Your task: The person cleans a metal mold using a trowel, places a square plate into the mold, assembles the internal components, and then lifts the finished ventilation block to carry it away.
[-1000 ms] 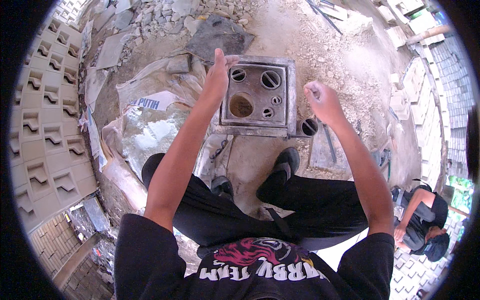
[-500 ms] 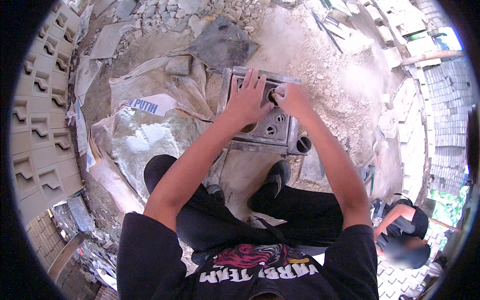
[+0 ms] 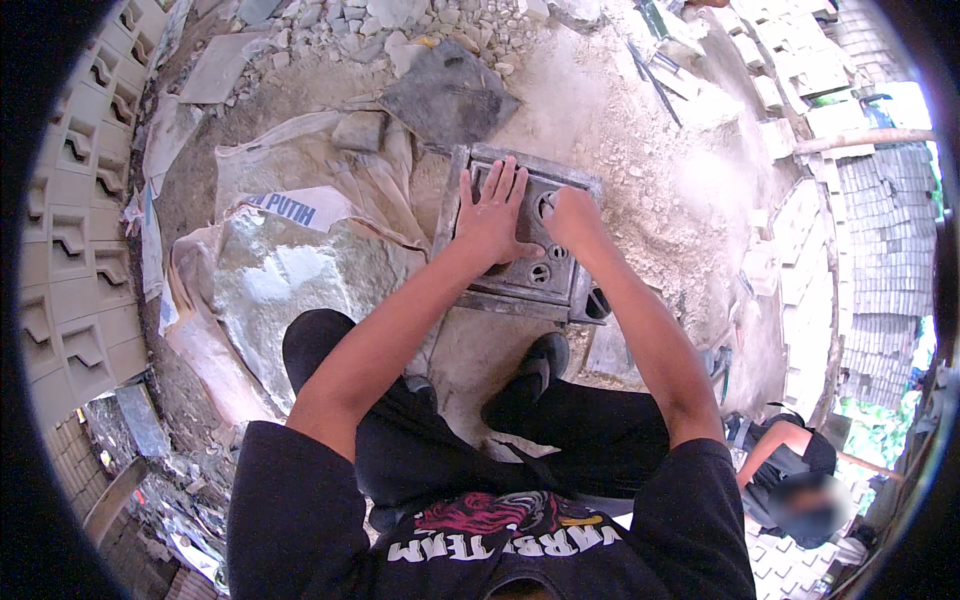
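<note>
A square, dusty metal mould (image 3: 520, 306) lies on the ground in front of my feet. Round slotted discs (image 3: 541, 273) are set in its top plate. My left hand (image 3: 492, 220) rests flat on the left part of the plate, fingers stretched and slightly apart. At the upper right of the plate, my right hand (image 3: 573, 217) is closed beside a round recess (image 3: 546, 205). Whatever its fingers hold there is hidden. By the mould's near right corner is a dark, round-mouthed piece (image 3: 597, 303).
On the left lies a torn sack (image 3: 290, 205) with pale powder (image 3: 290, 275). A dark flat slab (image 3: 450, 92) and rubble (image 3: 350, 30) are beyond the mould. Patterned blocks (image 3: 85, 230) stack up at far left. Another person (image 3: 790, 470) bends down at lower right.
My right hand has turned from a pinch at the recess into a more fist-like grip, slightly nearer to me. My left hand stays flat on the plate. The whole view has shifted a little.
</note>
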Motion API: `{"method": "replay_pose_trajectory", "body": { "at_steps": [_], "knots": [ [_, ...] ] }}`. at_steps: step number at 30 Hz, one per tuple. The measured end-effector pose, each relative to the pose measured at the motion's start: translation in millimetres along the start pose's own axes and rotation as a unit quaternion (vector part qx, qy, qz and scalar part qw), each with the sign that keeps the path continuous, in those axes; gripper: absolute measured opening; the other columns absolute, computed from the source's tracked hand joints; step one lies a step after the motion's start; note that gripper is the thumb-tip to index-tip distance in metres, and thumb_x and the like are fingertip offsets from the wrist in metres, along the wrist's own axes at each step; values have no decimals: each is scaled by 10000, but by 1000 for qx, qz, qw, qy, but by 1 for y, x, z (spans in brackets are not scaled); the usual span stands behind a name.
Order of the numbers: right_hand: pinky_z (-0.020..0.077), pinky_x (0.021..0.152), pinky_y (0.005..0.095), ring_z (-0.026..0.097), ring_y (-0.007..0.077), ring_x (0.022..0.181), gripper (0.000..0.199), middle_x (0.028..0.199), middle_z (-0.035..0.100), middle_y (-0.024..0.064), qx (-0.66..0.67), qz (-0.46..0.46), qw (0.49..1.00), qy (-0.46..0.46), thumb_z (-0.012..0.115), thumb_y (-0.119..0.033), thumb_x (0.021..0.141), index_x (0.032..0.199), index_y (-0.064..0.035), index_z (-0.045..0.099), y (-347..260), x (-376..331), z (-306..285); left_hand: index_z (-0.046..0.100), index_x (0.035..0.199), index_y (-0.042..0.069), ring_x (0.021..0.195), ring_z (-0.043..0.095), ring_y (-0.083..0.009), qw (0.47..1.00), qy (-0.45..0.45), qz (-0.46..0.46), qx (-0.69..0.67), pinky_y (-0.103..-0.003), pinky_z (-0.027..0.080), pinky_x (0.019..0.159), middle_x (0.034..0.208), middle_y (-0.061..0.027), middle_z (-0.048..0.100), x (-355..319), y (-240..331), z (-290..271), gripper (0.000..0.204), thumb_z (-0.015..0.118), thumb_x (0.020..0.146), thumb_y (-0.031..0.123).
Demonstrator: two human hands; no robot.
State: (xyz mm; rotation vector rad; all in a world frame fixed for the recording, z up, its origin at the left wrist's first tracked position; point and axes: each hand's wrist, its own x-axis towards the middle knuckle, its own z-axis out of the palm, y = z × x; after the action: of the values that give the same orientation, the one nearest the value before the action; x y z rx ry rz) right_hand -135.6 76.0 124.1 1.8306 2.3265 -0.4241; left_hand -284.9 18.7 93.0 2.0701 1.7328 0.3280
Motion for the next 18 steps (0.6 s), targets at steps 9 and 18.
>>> {"method": "replay_pose_trajectory", "body": {
  "at_steps": [9,18],
  "knots": [
    [517,737,474,637,417,816,173,829,642,257,-16,-44,998,39,590,-123,764,792,37,650,5,0,0,124,1480,61,1438,73,-275,1000,-5,2,3,-617,46,1101,1554,-126,89,1,4,1,1249,715,570,680],
    [522,717,478,641,406,748,193,754,637,242,-47,-88,991,84,587,-136,748,758,50,638,-9,-21,-57,93,1482,41,1443,50,-267,1000,-16,-2,15,-614,40,1099,1556,-136,70,2,5,-2,1245,704,599,671]
  ]
}}
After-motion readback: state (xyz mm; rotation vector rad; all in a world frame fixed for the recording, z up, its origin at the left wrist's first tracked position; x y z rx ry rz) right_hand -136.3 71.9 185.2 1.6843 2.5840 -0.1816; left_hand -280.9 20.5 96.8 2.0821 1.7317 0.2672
